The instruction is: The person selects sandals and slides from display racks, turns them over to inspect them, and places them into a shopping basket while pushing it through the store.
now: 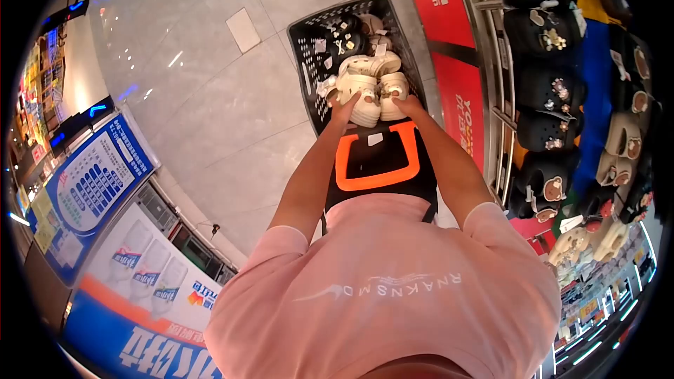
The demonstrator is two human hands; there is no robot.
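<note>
Inside a black shopping basket (307, 102) with an orange handle (379, 182) lie several clogs. My left hand (342, 109) is closed on one cream clog (365, 102), at its left side. On the right, my right hand (408, 105) is closed on another cream clog (393, 91). The two clogs are side by side, near the handle end of the basket. Beyond them lie more cream clogs (372, 64), and dark clogs with charms (344, 36) fill the far left part.
A rack of black clogs (551, 91) stands on the right, with red signs (460, 98) along its side. Grey tiled floor (196, 98) stretches to the left. A blue and white poster (98, 182) and a printed panel (140, 288) are at the left.
</note>
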